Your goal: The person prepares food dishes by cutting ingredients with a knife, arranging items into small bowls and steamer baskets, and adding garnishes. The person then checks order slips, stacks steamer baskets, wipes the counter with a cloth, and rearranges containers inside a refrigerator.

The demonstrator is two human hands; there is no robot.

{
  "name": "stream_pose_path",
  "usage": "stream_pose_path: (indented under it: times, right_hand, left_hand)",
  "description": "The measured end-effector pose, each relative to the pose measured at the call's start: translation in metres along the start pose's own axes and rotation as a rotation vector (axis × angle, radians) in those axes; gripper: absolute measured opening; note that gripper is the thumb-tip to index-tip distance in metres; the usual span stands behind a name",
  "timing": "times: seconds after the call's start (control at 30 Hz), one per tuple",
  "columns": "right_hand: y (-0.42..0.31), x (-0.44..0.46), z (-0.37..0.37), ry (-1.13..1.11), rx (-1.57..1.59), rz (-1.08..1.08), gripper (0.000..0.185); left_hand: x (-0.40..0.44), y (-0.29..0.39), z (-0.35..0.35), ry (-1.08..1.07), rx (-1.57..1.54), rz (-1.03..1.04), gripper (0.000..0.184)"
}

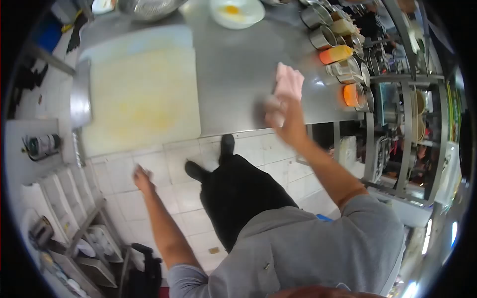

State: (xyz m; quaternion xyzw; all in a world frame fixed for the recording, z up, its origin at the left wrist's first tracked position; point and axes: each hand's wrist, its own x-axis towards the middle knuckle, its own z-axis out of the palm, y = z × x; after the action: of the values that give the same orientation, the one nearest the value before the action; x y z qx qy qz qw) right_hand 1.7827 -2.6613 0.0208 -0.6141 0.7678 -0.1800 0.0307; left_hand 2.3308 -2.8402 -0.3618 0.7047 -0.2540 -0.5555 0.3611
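Observation:
My right hand is over the front edge of the steel table, its fingers smeared by motion. Just beyond it lies a folded pink cloth, and the hand overlaps its near end. Whether the fingers grip the cloth cannot be made out. My left hand hangs low above the tiled floor, in front of the table and below the cutting board. Its fingers are blurred and look partly bent. A large, stained white cutting board covers the left part of the table.
A white bowl with something yellow in it and a metal bowl stand at the back. Along the right are metal containers, a yellow-orange bottle and an orange-filled container. Shelving rises further right.

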Motion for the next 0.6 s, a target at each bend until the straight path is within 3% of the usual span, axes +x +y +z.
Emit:
stream_pose_path:
  times: [0.07,0.17,0.23,0.27,0.3,0.33,0.4,0.43,0.47,0.53,0.57,0.6]
  right_hand:
    - [0.05,0.041,0.012,0.209,-0.252,0.156,0.036]
    - [0.042,0.12,0.022,0.152,-0.208,0.18,0.052]
    - [0.008,0.142,0.054,0.202,0.064,0.049,0.049]
    - [-0.012,0.145,0.067,0.204,0.052,-0.106,0.049]
    - [-0.03,0.142,0.068,0.211,0.033,-0.272,0.049]
    - [-0.04,0.122,0.047,0.142,0.11,-0.362,0.05]
    - [-0.018,0.078,0.009,0.005,0.25,-0.449,0.052]
    - [0.011,0.063,-0.005,-0.054,0.31,-0.468,0.053]
    - [0.043,0.039,-0.025,0.056,0.287,-0.345,0.05]
    - [0.124,0.001,-0.07,0.256,0.114,-0.232,0.046]
    - [0.172,-0.028,-0.088,0.344,0.163,-0.139,0.045]
    - [0.213,-0.059,-0.109,0.331,0.166,-0.006,0.046]
  left_hand:
    - [-0.064,-0.027,-0.025,-0.112,0.013,-0.176,0.033]
    - [-0.184,-0.055,-0.042,-0.343,0.174,-0.313,0.026]
    - [-0.271,-0.048,-0.054,-0.552,0.526,-0.304,0.044]
    - [-0.305,-0.033,-0.039,-0.581,0.835,-0.434,0.047]
    - [-0.316,-0.043,-0.048,-0.9,0.984,-0.211,0.057]
    - [-0.366,0.014,-0.005,-0.608,0.853,-0.472,0.059]
    - [-0.384,0.026,-0.003,-0.842,0.771,-0.01,0.051]
    - [-0.371,0.033,0.0,-0.889,0.867,-0.028,0.047]
    - [-0.361,0.042,0.0,-0.842,0.844,0.022,0.047]
    - [-0.338,0.044,0.017,-1.167,1.405,0.595,0.041]
    - [-0.327,0.048,0.031,-1.088,1.378,0.637,0.041]
    - [-0.324,0.056,0.043,-1.109,1.432,0.401,0.041]
